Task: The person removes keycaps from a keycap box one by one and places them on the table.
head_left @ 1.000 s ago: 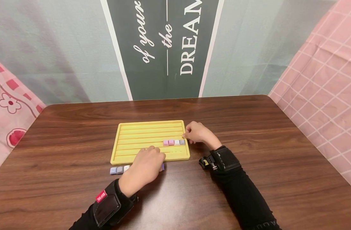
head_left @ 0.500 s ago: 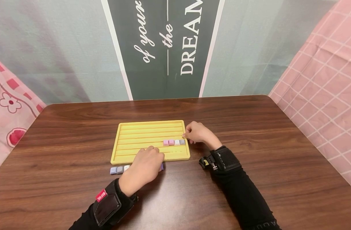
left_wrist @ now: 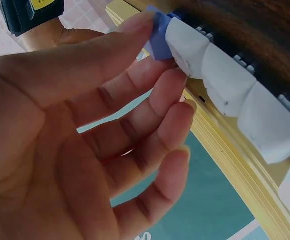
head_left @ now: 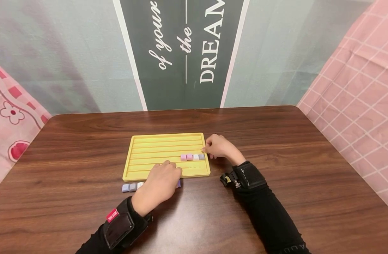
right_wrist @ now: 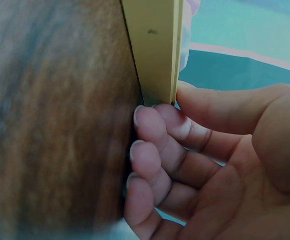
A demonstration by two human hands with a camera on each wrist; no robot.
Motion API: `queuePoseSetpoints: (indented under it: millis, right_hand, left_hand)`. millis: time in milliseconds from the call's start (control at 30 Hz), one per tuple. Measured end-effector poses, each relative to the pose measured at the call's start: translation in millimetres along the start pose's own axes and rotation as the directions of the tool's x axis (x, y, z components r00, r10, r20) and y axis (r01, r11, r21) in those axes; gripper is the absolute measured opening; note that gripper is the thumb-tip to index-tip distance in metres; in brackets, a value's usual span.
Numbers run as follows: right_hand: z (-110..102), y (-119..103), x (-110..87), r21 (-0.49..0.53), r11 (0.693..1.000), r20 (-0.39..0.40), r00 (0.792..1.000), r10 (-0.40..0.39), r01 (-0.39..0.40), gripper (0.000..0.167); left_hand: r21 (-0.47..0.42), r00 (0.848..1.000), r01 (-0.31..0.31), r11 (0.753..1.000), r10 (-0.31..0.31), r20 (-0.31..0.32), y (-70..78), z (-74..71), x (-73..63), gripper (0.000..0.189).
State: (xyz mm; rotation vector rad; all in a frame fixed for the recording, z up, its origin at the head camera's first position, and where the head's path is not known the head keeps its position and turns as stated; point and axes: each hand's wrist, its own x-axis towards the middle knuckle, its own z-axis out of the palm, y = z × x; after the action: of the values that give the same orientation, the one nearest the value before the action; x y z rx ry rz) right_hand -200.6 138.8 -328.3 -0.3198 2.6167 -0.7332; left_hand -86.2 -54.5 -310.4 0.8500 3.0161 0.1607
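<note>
My left hand (head_left: pixel 162 181) is low over a row of keycaps in front of the yellow ridged tray (head_left: pixel 156 144). In the left wrist view its thumb and index finger pinch a blue-purple keycap (left_wrist: pixel 160 36) at the end of the row, beside several white keycaps (left_wrist: pixel 229 80). My right hand (head_left: pixel 220 146) grips the tray's right edge, thumb on the rim and curled fingertips against the side, as the right wrist view shows. Two pink keycaps (head_left: pixel 186 157), a white keycap (head_left: pixel 195 157) and a grey keycap (head_left: pixel 201 157) sit in one tray groove near that hand. The left hand hides the middle of the front row.
A light blue keycap (head_left: pixel 125 188) and a grey one (head_left: pixel 133 187) lie at the front row's left end on the brown wooden table (head_left: pixel 276 141). Behind the table hangs a printed curtain (head_left: pixel 260 63), with pink cloth (head_left: pixel 365 81) at the right side.
</note>
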Motion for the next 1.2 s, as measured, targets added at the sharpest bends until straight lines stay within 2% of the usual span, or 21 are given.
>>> queuePoseSetpoints:
  millis: [933, 1200]
  right_hand:
    - [0.0, -0.3, -0.6, 0.001, 1.000, -0.007, 1.000, -0.005, 0.005, 0.031]
    - [-0.3, 0.2, -1.4, -0.006, 1.000, 0.003, 1.000, -0.005, 0.005, 0.031]
  left_hand:
    - [-0.004, 1.000, 0.002, 1.000, -0.001, 0.019, 0.8, -3.2, -1.2, 0.011]
    - [0.001, 1.000, -0.015, 1.000, 0.015, -0.012, 0.0, -4.2, -0.9, 0.010]
